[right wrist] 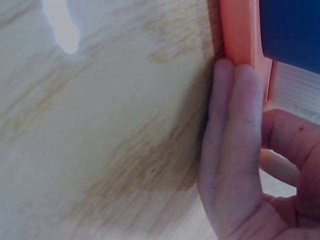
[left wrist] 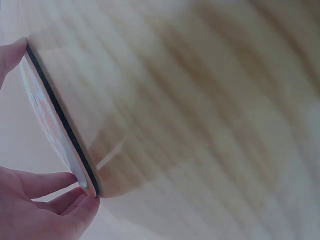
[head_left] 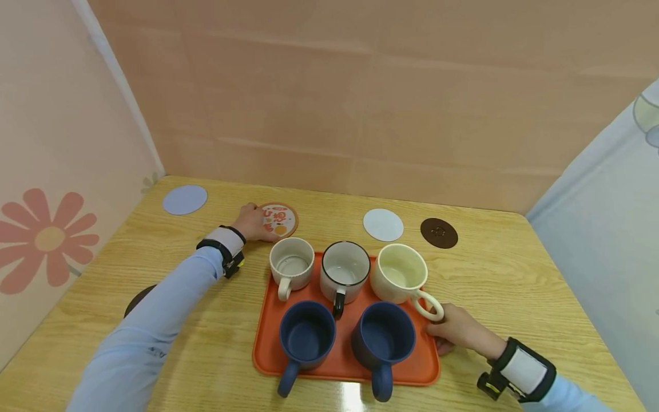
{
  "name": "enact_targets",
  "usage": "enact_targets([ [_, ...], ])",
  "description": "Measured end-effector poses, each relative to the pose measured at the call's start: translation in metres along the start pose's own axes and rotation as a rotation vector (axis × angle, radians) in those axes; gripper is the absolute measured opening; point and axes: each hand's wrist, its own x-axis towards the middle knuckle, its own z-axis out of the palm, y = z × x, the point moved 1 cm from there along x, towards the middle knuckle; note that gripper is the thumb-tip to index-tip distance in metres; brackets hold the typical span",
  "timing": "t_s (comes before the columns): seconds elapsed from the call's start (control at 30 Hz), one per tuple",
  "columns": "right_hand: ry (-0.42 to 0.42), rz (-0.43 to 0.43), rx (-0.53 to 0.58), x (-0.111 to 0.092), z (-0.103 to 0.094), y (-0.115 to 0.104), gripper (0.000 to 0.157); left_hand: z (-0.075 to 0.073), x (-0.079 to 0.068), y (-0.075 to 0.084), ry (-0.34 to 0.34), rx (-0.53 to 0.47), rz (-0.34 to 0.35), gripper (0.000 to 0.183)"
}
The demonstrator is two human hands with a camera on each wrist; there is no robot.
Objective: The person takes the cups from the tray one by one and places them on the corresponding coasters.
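My left hand [head_left: 252,223] is at the back of the table, pinching a round printed coaster [head_left: 280,220] by opposite edges. In the left wrist view the coaster [left wrist: 55,125] is seen almost edge-on, thumb at one end and fingers at the other. My right hand [head_left: 455,329] grips the right rim of an orange tray [head_left: 429,366]. The right wrist view has two straight fingers [right wrist: 240,125] along the tray's outer side and the thumb at the rim. The cream mug [head_left: 401,273] has its handle just above this hand; a navy mug [head_left: 383,335] stands close by.
The tray also carries a small white mug [head_left: 292,263], a black-rimmed white mug [head_left: 345,271] and another navy mug [head_left: 308,333]. Along the back lie a lavender coaster [head_left: 185,199], a white coaster [head_left: 383,224] and a brown coaster [head_left: 439,233]. My left sleeve partly covers a dark disc [head_left: 138,298].
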Motion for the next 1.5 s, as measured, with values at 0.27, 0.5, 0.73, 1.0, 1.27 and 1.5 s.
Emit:
enact_targets([
  [0.27,0.009,-0.006,-0.009,-0.001,-0.001,0.0,0.012,0.001,0.007,0.004,-0.007,-0.013,0.017,0.088],
  [0.5,-0.004,-0.008,-0.011,-0.001,-0.001,0.0,0.011,0.004,0.016,0.006,-0.033,0.031,0.04,0.085],
  [0.73,-0.007,0.004,0.005,-0.002,-0.001,0.001,0.011,0.003,0.016,0.016,-0.046,0.033,0.044,0.088],
  [1.0,-0.014,0.001,0.01,-0.003,-0.001,0.003,0.012,0.005,0.019,0.023,-0.051,0.014,0.061,0.084],
  [1.27,0.002,0.012,0.014,-0.005,0.001,0.002,0.015,0.008,0.023,0.028,-0.062,0.03,0.078,0.082],
  [1.5,0.003,0.002,0.021,-0.006,0.002,0.003,0.015,0.006,0.024,0.035,-0.064,0.049,0.097,0.084],
])
